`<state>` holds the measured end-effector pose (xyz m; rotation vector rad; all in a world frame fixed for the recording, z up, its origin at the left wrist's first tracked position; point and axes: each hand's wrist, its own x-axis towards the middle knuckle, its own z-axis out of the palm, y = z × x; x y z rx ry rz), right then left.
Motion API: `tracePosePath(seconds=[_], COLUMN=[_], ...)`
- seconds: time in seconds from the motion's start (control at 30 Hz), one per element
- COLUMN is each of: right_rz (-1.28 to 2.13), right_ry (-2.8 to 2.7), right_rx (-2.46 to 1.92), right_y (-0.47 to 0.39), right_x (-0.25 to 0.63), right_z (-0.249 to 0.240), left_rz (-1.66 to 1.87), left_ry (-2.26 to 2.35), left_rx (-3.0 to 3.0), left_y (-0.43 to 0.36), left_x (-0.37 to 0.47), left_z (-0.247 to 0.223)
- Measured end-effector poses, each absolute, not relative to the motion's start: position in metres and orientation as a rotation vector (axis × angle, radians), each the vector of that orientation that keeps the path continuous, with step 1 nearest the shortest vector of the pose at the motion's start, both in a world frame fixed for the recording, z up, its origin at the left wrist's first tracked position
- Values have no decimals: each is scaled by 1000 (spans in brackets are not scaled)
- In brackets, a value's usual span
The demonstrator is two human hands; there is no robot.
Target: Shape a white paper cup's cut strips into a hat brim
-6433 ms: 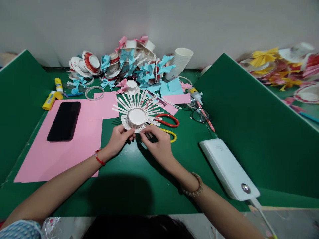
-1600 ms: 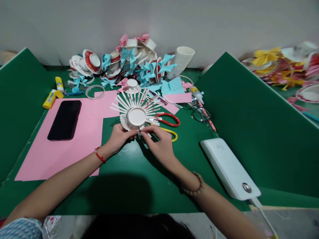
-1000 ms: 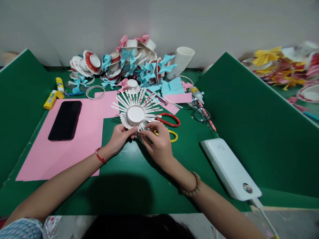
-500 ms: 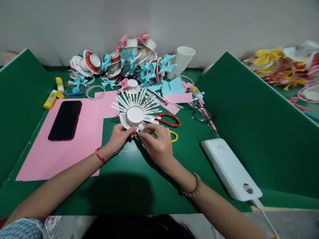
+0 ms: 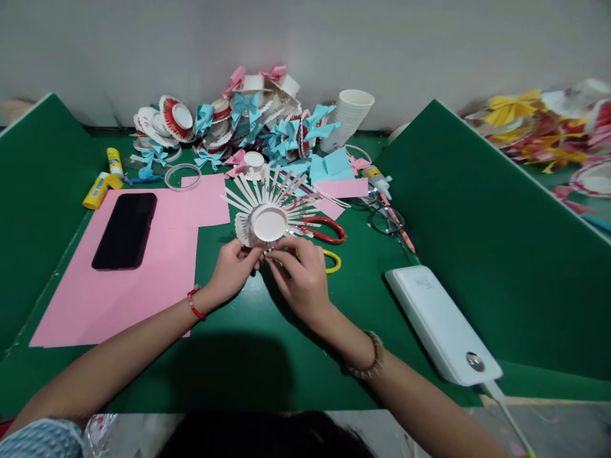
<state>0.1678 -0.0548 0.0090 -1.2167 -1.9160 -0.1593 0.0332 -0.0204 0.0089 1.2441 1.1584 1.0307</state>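
One white paper cup [image 5: 269,224], cut into thin radiating strips too many to count, round base facing up, over the middle of a green counter [image 5: 334,381]. Two bare hands at its near edge: left hand [image 5: 232,267] nearly closed, thumb and fingers gripping the fringe; right hand [image 5: 305,280] loosely curled, thumb and forefinger pinching strip ends, exact strips hidden. Just right, one pair of scissors with one red and one yellow handle [image 5: 342,233], blades partly covered by strips. Left, one black rectangular phone [image 5: 125,231] on pink paper [image 5: 157,286]. Far right, one white rectangular power bank [image 5: 439,324]. Behind, one tilted stack of white paper cups [image 5: 351,117].
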Motion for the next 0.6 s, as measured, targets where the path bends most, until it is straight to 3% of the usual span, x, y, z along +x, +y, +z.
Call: tracePosePath(seconds=[0.6], right_rz=[-292], right_ry=[-1933], right_rx=[-1217], right_y=[-53], right_x=[168], right_z=[9], left_rz=[1013], left_ry=[1109], left_rx=[1169], left_y=[-18], left_x=[31], left_z=[4])
